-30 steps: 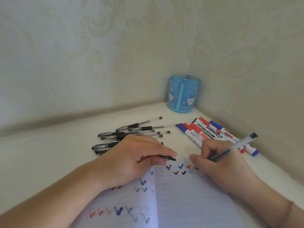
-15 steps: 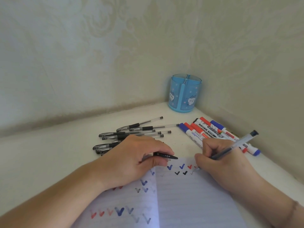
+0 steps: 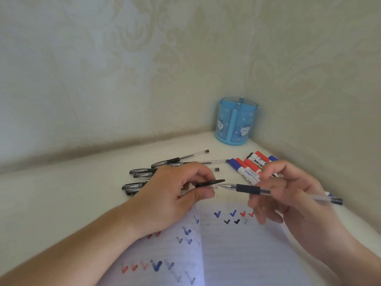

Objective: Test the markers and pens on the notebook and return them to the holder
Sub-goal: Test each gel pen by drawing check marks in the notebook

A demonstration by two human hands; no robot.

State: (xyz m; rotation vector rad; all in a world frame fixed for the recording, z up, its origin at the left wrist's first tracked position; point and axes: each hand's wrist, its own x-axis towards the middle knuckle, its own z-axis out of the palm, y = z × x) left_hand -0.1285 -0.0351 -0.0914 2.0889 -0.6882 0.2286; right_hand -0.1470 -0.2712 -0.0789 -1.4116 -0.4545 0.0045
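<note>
My right hand holds a clear gel pen level above the notebook, its tip pointing left. My left hand pinches the pen's black cap, whose open end almost meets the pen tip. The open notebook carries blue, red and black tick marks. Several black gel pens lie on the table behind my left hand. Several red and blue markers lie behind my right hand, partly hidden by it. The blue divided holder stands upright in the corner with nothing seen in it.
The white table meets patterned walls at the back and on the right, forming a corner around the holder. The table's right edge runs close beside my right forearm.
My right hand has lifted the pen off the page and turned it level, tip to the left. My left hand has raised the cap to meet the tip.
</note>
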